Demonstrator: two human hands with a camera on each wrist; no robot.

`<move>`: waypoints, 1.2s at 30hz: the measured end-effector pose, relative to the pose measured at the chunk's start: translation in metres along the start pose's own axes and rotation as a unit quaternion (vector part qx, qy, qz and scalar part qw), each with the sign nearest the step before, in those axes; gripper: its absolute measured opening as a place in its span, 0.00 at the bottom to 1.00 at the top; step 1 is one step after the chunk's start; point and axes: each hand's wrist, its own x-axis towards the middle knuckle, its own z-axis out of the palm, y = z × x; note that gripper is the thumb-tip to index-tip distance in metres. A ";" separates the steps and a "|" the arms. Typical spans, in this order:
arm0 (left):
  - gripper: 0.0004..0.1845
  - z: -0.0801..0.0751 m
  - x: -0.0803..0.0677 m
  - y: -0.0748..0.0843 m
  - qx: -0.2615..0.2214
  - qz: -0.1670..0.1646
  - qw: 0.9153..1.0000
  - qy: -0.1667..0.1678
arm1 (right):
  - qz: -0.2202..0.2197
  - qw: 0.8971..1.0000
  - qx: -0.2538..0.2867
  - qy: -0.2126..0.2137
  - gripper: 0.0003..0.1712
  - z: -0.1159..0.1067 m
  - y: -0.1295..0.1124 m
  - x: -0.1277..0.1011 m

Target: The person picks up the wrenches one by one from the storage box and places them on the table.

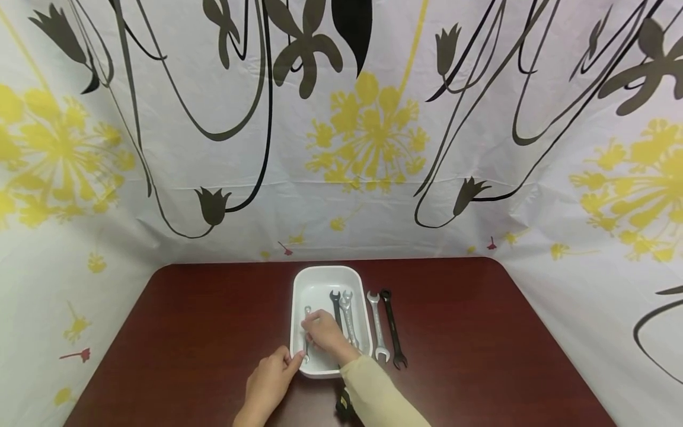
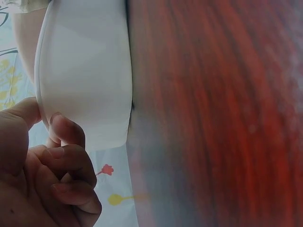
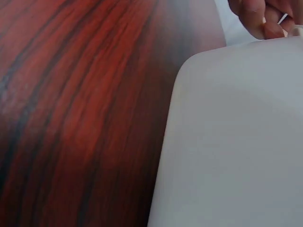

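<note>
White tray [image 1: 316,277] on table [image 1: 224,320], nr far edge. L hand [image 1: 271,379] has its near L corner: thumb & index pinch the rim, other fingers [image 2: 71,161] loosely curled below. R hand [image 1: 324,333] inside tray, fingers bent in nearly closed, prob. pinching mid-shaft of small wrench [image 1: 308,310], tho the hand covers the contact & the R wrist cam shows mostly tray wall w/ hand cut off at top. Dark wrench [image 1: 335,301] & silver wrenches [image 1: 349,320] lie in tray's R half, lower ends partly behind R hand/wrist. Outer silver wrench [image 1: 377,326] & black wrench [image 1: 393,329] on table just R of tray. Black item [image 1: 344,405] below tray, half hidden by sleeve [image 1: 379,391], can't ID
</note>
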 end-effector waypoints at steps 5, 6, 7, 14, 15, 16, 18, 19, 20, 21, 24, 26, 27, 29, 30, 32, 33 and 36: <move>0.21 -0.001 0.001 0.001 0.001 0.000 1.000 -0.003 | -0.013 1.000 -0.021 0.004 0.13 -0.001 0.001 0.001; 0.21 -0.001 0.001 0.001 0.000 0.000 1.000 -0.003 | -0.016 0.999 -0.027 0.007 0.12 0.000 0.002 0.001; 0.21 -0.002 0.001 0.001 -0.001 0.000 1.000 -0.003 | -0.020 0.999 -0.033 0.010 0.12 0.000 0.003 0.001; 0.21 -0.002 0.002 0.001 0.002 0.004 1.000 0.002 | -0.042 0.992 -0.114 0.039 0.14 0.000 0.008 0.005; 0.21 -0.001 0.002 0.001 0.002 0.005 1.000 0.002 | -0.044 0.989 -0.131 0.042 0.14 0.000 0.009 0.006; 0.21 -0.001 0.002 0.000 0.002 0.006 1.000 0.003 | -0.045 0.987 -0.148 0.046 0.15 0.000 0.010 0.006; 0.21 -0.001 0.001 0.000 0.002 0.008 1.000 0.004 | -0.049 0.982 -0.175 0.051 0.15 0.000 0.011 0.005; 0.21 0.000 0.001 0.000 0.002 0.009 1.000 0.004 | -0.052 0.980 -0.185 0.054 0.15 0.000 0.011 0.004; 0.21 0.000 0.001 0.000 0.003 0.009 1.000 0.005 | -0.053 0.978 -0.195 0.055 0.15 0.000 0.011 0.004; 0.21 0.000 0.000 0.000 0.003 0.009 1.000 0.005 | -0.053 0.976 -0.202 0.056 0.15 0.000 0.011 0.003; 0.21 0.000 -0.001 0.000 0.006 0.008 1.000 0.007 | -0.052 0.971 -0.224 0.061 0.15 0.002 0.010 0.001; 0.21 0.000 -0.001 0.000 0.007 0.009 1.000 0.009 | -0.048 0.969 -0.234 0.064 0.15 0.003 0.010 0.000; 0.21 0.000 -0.001 0.000 0.007 0.009 1.000 0.010 | -0.047 0.968 -0.238 0.066 0.15 0.003 0.010 0.000; 0.21 0.000 -0.001 0.000 0.008 0.009 1.000 0.010 | -0.045 0.966 -0.246 0.069 0.16 0.004 0.010 0.000; 0.21 0.000 -0.001 0.000 0.007 0.008 1.000 0.009 | -0.045 0.964 -0.251 0.071 0.16 0.004 0.010 0.000; 0.21 0.000 -0.001 0.000 0.006 0.008 1.000 0.008 | -0.046 0.962 -0.261 0.072 0.16 0.004 0.010 0.000; 0.21 0.000 -0.001 0.000 0.005 0.008 1.000 0.008 | -0.046 0.960 -0.266 0.072 0.16 0.004 0.010 0.000; 0.21 0.000 -0.001 0.000 0.004 0.009 1.000 0.008 | -0.047 0.957 -0.277 0.071 0.14 0.004 0.010 0.000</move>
